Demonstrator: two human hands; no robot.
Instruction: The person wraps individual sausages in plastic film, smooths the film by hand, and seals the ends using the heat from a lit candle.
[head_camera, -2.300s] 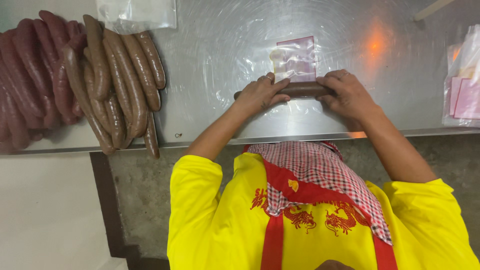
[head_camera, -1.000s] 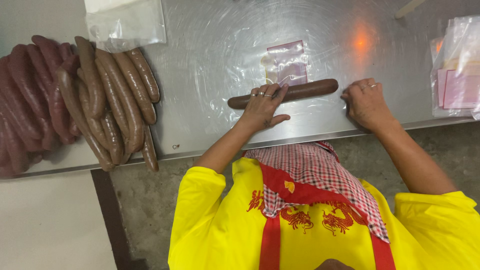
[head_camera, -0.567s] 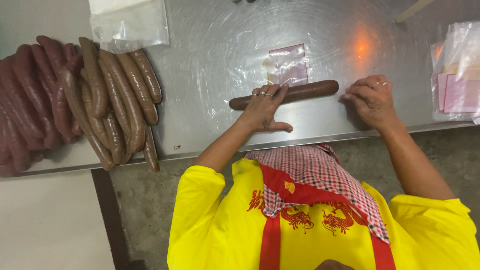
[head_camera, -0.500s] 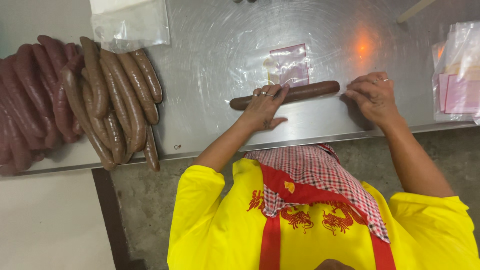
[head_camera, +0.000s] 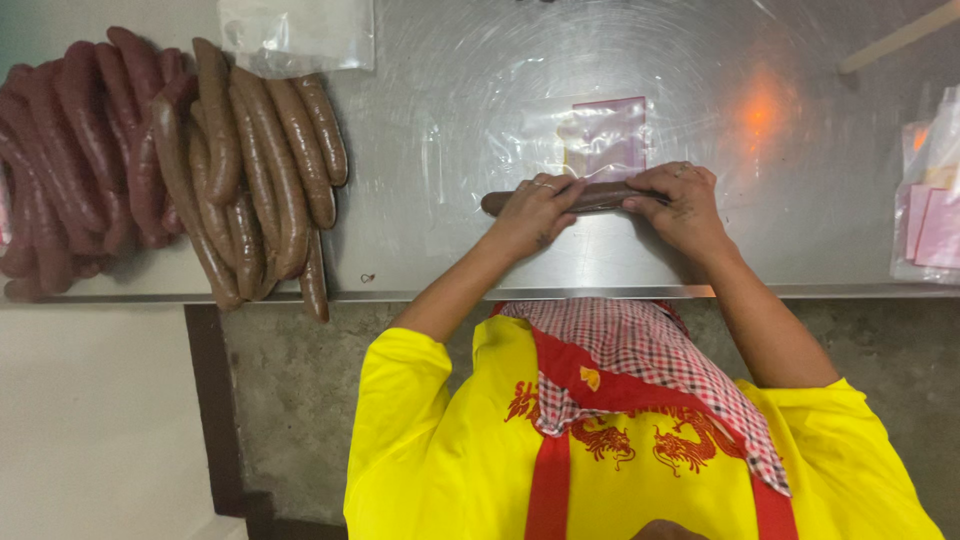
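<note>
Long brown sausage (head_camera: 598, 196) lies near the front edge of the steel counter (head_camera: 450, 150), touching a clear plastic bag (head_camera: 600, 140). Left hand (head_camera: 535, 210) and right hand (head_camera: 683, 203): fingers curled over its ends. Risk: the smooth casing slipping, rolling off the edge.

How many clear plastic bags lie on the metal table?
3 can be made out: one at the top edge, one beyond the sausage under both hands, and a stack at the right edge, possibly more.
</note>
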